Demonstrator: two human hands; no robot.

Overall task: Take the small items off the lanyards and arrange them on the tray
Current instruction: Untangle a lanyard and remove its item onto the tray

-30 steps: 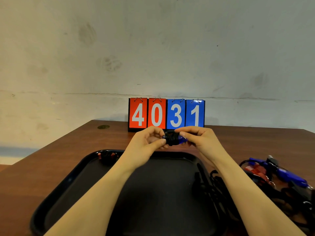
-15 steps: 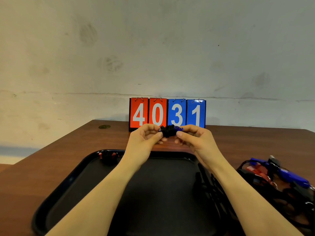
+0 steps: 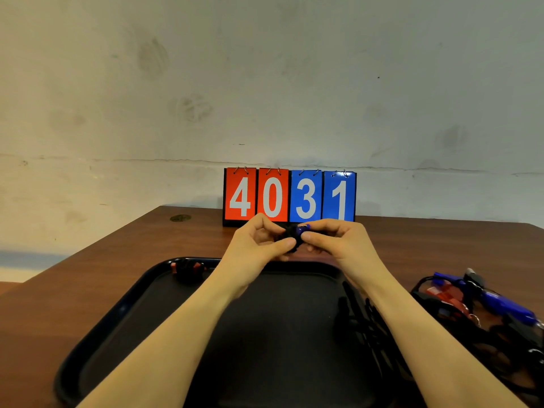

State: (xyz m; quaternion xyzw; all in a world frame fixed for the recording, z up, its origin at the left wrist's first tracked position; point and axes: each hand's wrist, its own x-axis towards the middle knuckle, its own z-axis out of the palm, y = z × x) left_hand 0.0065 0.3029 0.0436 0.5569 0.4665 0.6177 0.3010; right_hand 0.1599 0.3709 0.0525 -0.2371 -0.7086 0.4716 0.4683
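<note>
Above the far rim of the black tray [image 3: 88, 348], the left hand [image 3: 259, 242] and right hand [image 3: 338, 242] both pinch a small blue item [image 3: 301, 230] tangled in black lanyard cord [image 3: 290, 235], which might slip and fall if tugged hard.

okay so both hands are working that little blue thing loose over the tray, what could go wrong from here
The small blue item with its black cord is pinched between the left hand and right hand above the far rim of the black plastic tray; if it pops free, it might land on the brown wooden table.
</note>
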